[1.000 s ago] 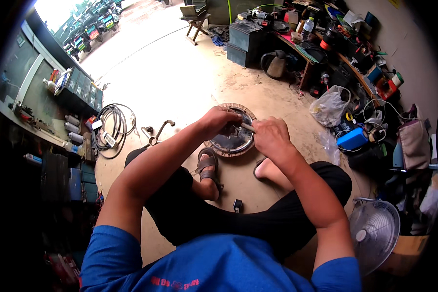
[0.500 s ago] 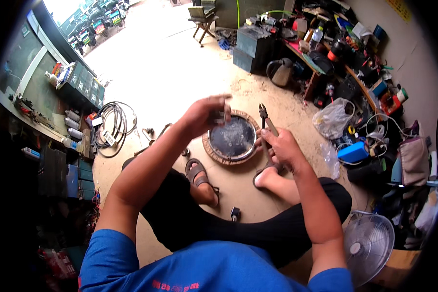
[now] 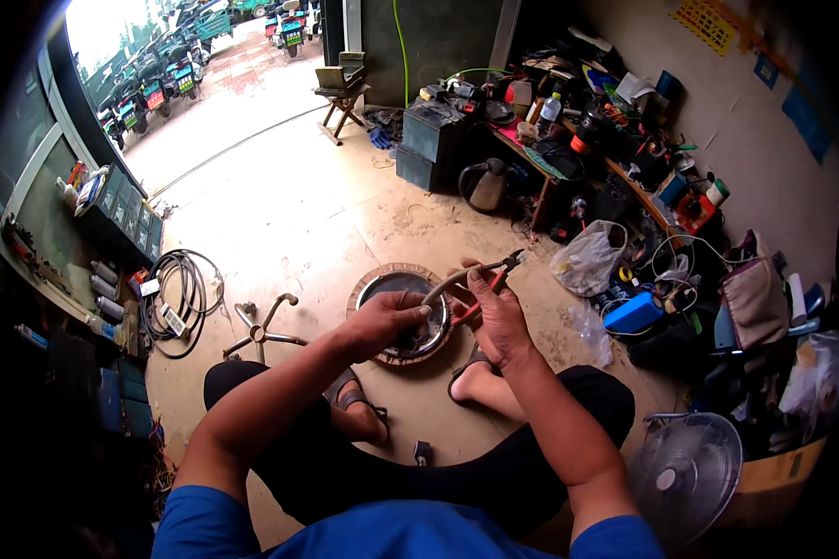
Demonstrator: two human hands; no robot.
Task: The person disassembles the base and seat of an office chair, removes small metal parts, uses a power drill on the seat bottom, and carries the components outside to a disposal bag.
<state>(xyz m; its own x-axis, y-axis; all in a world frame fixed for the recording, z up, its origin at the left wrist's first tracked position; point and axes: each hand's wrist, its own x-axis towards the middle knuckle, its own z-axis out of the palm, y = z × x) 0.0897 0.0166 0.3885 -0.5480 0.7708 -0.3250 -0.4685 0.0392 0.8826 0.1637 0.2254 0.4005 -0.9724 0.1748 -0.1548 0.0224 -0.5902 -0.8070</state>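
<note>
My right hand (image 3: 503,321) is wrapped round a pair of pliers (image 3: 512,263) with a red handle, the dark jaws pointing up and away to the right. A curved tan-grey piece (image 3: 449,282) runs from near the pliers' joint to my left hand (image 3: 387,321); it looks like the other handle. My left fingers pinch its end. Below my hands lies a round disc (image 3: 362,295), like an upturned stool seat, with a dark middle, a metal ring and a wrinkled tan rim. My left hand and forearm hide part of it.
A spoked metal stool base (image 3: 259,333) lies left of the disc, near a coiled black cable (image 3: 185,303). A small black caster (image 3: 422,454) sits between my legs. A fan (image 3: 685,475) stands at lower right. Cluttered shelves (image 3: 625,177) and a plastic bag (image 3: 589,261) line the right.
My left hand has come down from above the disc, where it held nothing, to pinch the tan piece. The pliers have tilted to the right in my right hand. The whole view has shifted.
</note>
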